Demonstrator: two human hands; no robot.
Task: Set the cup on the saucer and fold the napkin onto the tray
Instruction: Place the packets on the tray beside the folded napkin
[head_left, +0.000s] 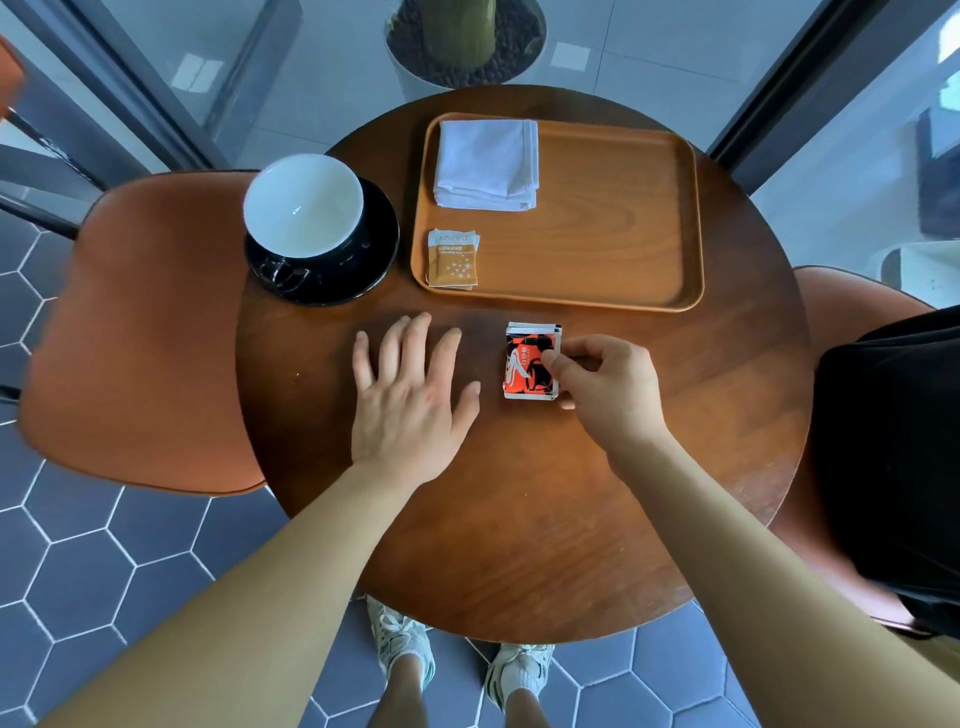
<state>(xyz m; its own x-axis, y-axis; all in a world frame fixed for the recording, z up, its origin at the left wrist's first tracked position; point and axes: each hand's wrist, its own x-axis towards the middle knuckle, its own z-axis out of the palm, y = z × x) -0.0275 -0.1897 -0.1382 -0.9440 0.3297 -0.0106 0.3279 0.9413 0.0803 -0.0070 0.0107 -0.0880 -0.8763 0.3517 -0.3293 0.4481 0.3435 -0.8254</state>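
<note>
While my left hand lies flat, fingers spread and empty, on the round wooden table, my right hand pinches a red-and-black sachet; the white-lined black cup sits on its black saucer, the folded white napkin on the orange wooden tray.

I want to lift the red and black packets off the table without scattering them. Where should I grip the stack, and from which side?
Judging by the pose, pinch the red and black packets across their long edges, coming from above on the right. They lie flat in a small stack on the table, and the right hand already has fingers at that right edge.
</note>
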